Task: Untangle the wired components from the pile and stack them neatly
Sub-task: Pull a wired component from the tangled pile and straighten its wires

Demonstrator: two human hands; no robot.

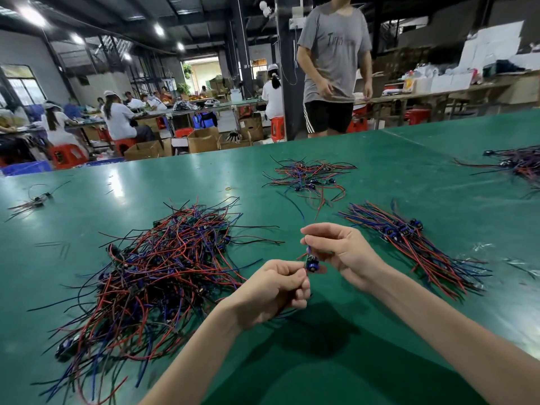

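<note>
Holding one wired component (312, 263) between both hands, just above the green table (321, 361); left hand (274, 290) pinches it from below, thumb and forefinger closed right beside the small blue part; right hand (339, 252) pinches the wires above that part, fingers curled, a thin blue lead running up and away past the fingertips; whether the component's wires touch the tabletop, cannot tell. Large tangled pile (152, 276) of red, blue and black wires lies left of the hands, loose ends spreading toward the near edge; the sorted stack (409, 238) lies to the right, its wires roughly parallel, blue parts bunched toward its far end. Further back sits a smaller loose heap (309, 176), a yellow rubber band (229, 188) just to its left; another heap (517, 163) lies at the far right edge, and a small cluster (33, 200) far left. Beyond the table a person in a grey shirt (333, 62) stands; seated workers (119, 118), red stools (68, 154) and cardboard boxes (201, 140) fill the hall behind.
</note>
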